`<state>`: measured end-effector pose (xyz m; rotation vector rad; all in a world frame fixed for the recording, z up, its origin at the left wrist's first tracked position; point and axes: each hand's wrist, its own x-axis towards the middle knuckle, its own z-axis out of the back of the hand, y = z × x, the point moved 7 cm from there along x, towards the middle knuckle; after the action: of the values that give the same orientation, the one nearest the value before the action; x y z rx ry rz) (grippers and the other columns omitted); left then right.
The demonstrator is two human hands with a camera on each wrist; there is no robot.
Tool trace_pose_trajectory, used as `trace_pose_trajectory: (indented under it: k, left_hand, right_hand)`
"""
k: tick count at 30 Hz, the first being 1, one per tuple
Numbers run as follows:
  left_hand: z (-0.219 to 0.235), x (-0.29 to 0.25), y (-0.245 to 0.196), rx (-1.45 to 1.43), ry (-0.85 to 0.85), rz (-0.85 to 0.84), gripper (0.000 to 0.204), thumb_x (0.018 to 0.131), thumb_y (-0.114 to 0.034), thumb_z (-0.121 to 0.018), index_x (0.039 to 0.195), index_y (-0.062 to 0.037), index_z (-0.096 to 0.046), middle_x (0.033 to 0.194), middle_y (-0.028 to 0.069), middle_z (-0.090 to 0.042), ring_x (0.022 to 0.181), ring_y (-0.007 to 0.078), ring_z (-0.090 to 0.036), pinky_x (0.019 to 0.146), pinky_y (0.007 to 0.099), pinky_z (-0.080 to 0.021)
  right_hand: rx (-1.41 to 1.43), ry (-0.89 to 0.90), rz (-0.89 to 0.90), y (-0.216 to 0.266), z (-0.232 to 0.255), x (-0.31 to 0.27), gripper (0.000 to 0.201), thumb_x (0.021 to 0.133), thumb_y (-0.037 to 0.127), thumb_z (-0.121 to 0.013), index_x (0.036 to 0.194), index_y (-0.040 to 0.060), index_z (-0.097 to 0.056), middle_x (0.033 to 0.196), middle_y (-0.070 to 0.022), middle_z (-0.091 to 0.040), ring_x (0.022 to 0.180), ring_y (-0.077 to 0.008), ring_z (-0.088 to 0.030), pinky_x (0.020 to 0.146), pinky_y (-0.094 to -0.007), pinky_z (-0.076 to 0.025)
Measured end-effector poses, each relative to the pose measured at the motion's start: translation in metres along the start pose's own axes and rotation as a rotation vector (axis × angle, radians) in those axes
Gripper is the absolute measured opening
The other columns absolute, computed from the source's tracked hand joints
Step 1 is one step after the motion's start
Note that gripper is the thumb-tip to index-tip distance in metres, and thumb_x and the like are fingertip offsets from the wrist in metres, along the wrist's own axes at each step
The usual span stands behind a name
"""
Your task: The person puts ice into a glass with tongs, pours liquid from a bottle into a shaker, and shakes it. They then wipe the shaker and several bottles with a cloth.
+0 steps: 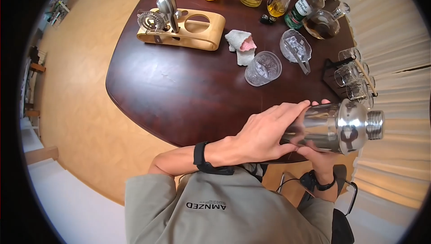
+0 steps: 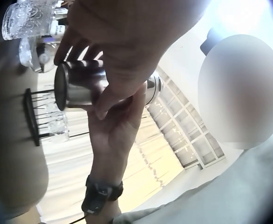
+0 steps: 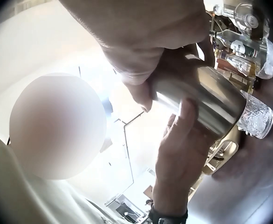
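A polished metal cocktail shaker [image 1: 318,125] is held in both hands off the table's near right edge, its capped end pointing right in the head view. My left hand [image 1: 262,131] grips the body, with fingers over the far side and the thumb on the near side. Around it from the right comes my right hand [image 1: 319,156], its fingertips showing beyond the far side. In the left wrist view the shaker [image 2: 80,86] lies between both hands, its flat base facing the table. The right wrist view shows the left thumb along the shaker [image 3: 215,98]. The shaker's contents are hidden.
A cut-glass tumbler [image 1: 257,75] with ice stands near a crumpled cloth [image 1: 236,39]. Behind it sit an ice bowl [image 1: 303,46] with tongs and several bottles [image 1: 301,12]. A wooden stand [image 1: 217,30] holds a strainer [image 1: 152,21] and bar tools. A glass rack [image 1: 330,71] is at right.
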<state>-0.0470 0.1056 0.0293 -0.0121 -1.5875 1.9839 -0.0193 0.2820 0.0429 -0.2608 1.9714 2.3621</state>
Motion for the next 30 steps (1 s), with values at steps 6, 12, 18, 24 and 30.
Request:
trace_pose_trajectory:
  k: [6, 12, 18, 24, 30]
  left_hand:
    - [-0.007, -0.001, -0.006, -0.027, 0.06, 0.011, 0.11, 0.081, -0.033, -0.09, 0.166, -0.0034, -0.025, 0.158, 0.0237, -0.042, 0.136, 0.0441, -0.05, 0.108, 0.0493, -0.049]
    - [0.004, -0.002, 0.007, 0.054, 0.092, 0.023, 0.104, 0.084, -0.037, -0.088, 0.164, -0.0045, -0.031, 0.154, 0.023, -0.048, 0.132, 0.0429, -0.054, 0.107, 0.0476, -0.05]
    - [0.009, -0.001, 0.007, 0.049, 0.082, 0.025, 0.089, 0.086, -0.036, -0.085, 0.158, -0.0055, -0.043, 0.151, 0.0204, -0.053, 0.127, 0.0404, -0.058, 0.105, 0.0463, -0.051]
    - [0.009, 0.0, 0.004, 0.059, 0.125, 0.056, 0.079, 0.088, -0.033, -0.084, 0.152, -0.0014, -0.05, 0.148, 0.0195, -0.056, 0.128, 0.04, -0.058, 0.104, 0.0477, -0.052]
    - [0.005, 0.008, -0.006, 0.04, 0.118, 0.008, 0.105, 0.081, -0.036, -0.09, 0.163, -0.0048, -0.032, 0.155, 0.0201, -0.05, 0.137, 0.0413, -0.053, 0.112, 0.0464, -0.048]
  right_hand:
    - [-0.014, 0.048, 0.312, 0.015, 0.021, 0.006, 0.109, 0.077, 0.018, -0.093, 0.162, 0.002, -0.028, 0.163, -0.0205, -0.036, 0.149, -0.0368, -0.043, 0.12, -0.0528, -0.043]
    - [0.003, 0.003, 0.471, 0.024, 0.047, 0.001, 0.103, 0.076, 0.006, -0.09, 0.16, 0.004, -0.031, 0.158, -0.0177, -0.037, 0.145, -0.0341, -0.044, 0.111, -0.0508, -0.054]
    - [0.003, -0.076, 0.443, 0.018, 0.048, -0.001, 0.104, 0.078, 0.006, -0.09, 0.162, 0.004, -0.029, 0.162, -0.0202, -0.035, 0.146, -0.0371, -0.045, 0.11, -0.0504, -0.055]
    - [-0.156, -0.102, 0.301, 0.018, 0.053, 0.0, 0.103, 0.078, 0.012, -0.092, 0.16, 0.0021, -0.03, 0.159, -0.0181, -0.038, 0.143, -0.0335, -0.048, 0.107, -0.0505, -0.058]
    - [-0.036, 0.073, 0.225, 0.02, 0.024, 0.009, 0.105, 0.073, 0.018, -0.096, 0.157, 0.0022, -0.035, 0.153, -0.0155, -0.046, 0.141, -0.0277, -0.051, 0.104, -0.0411, -0.056]
